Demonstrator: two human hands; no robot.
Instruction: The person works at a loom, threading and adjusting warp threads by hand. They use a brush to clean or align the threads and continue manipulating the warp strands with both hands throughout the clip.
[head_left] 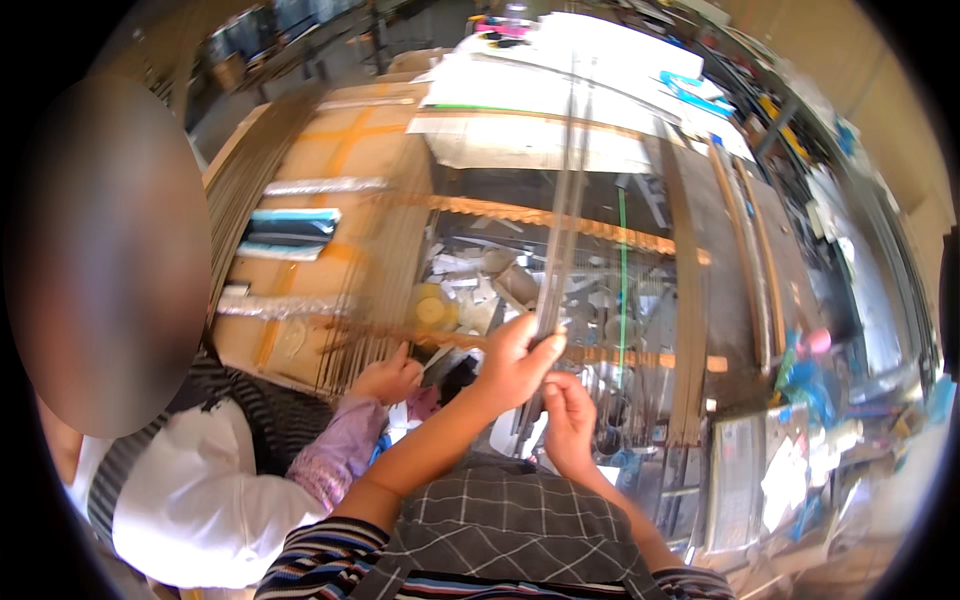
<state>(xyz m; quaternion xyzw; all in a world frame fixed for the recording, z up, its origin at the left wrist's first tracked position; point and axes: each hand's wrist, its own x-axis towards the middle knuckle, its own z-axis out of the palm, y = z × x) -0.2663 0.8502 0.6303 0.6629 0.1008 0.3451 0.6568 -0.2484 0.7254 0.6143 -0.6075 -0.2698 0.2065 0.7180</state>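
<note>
A bundle of long, thin grey strips (562, 215) stretches away from me over the middle of the work frame. My left hand (516, 362) is closed round the bundle near its close end, thumb on top. Just right of it and nearer to me, my right hand (572, 418) has its fingers curled together beside the strips; what is pinched in them is too small to make out. The lower ends of the strips (524, 425) come out below my left hand. Motion blurs their far ends.
Two wooden rails with notched edges (480, 208) cross a pit of scraps (470, 285). At left, a co-worker's hand (388, 378) touches more strips by a cardboard-covered surface (300, 160). More strips (686, 350) lie across the rails at right. White sheets (540, 130) cover the far end.
</note>
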